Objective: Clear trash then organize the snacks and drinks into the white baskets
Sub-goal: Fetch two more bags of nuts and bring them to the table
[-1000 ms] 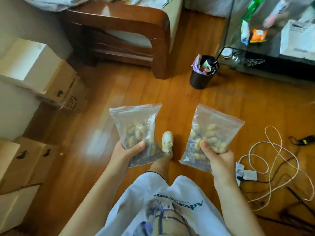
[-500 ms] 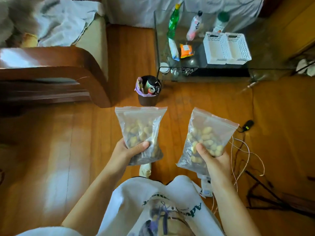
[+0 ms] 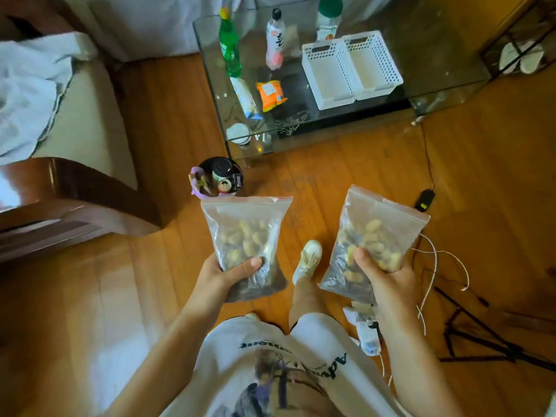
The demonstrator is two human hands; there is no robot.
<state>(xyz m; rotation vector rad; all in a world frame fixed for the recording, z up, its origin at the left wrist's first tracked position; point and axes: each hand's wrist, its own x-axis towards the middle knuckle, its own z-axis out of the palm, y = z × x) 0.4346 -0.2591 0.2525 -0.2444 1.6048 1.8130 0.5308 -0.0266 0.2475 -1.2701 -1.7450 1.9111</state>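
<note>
Head view looks down on a person standing on a wooden floor [image 3: 346, 164]. Nearest is a white printed shirt [image 3: 270, 371], with one leg and a pale shoe [image 3: 308, 260] below it.

Left hand [image 3: 224, 273] grips a clear zip bag [image 3: 245, 236] of pale nuts near its bottom, thumb over the front and fingers behind. Right hand [image 3: 382, 272] grips a second zip bag [image 3: 373, 236] in the same way, thumb pressed on the front face. Both bags are held upright above the floor, well apart from each other, the shoe seen between them.

On the floor to the right lie a white cord [image 3: 433, 266], a black tripod [image 3: 481, 335] and a small black adapter [image 3: 424, 203]. Just beyond the left bag stands a dark bin [image 3: 222, 179], filled with cans and wrappers. To the left is a wooden sofa arm [image 3: 75, 191], with a white cloth [image 3: 27, 94] on the cushion.

Farther away stands a glass table [image 3: 436, 73]. Near its front edge lie an orange snack pack [image 3: 270, 94] and a long pale packet [image 3: 245, 96]. Behind them stand a green bottle [image 3: 228, 46], a pink bottle [image 3: 274, 43] and a bottle with green cap [image 3: 329, 16]. Two white baskets [image 3: 352, 67] sit side by side, touching, to the right of the snacks; both hold nothing.
</note>
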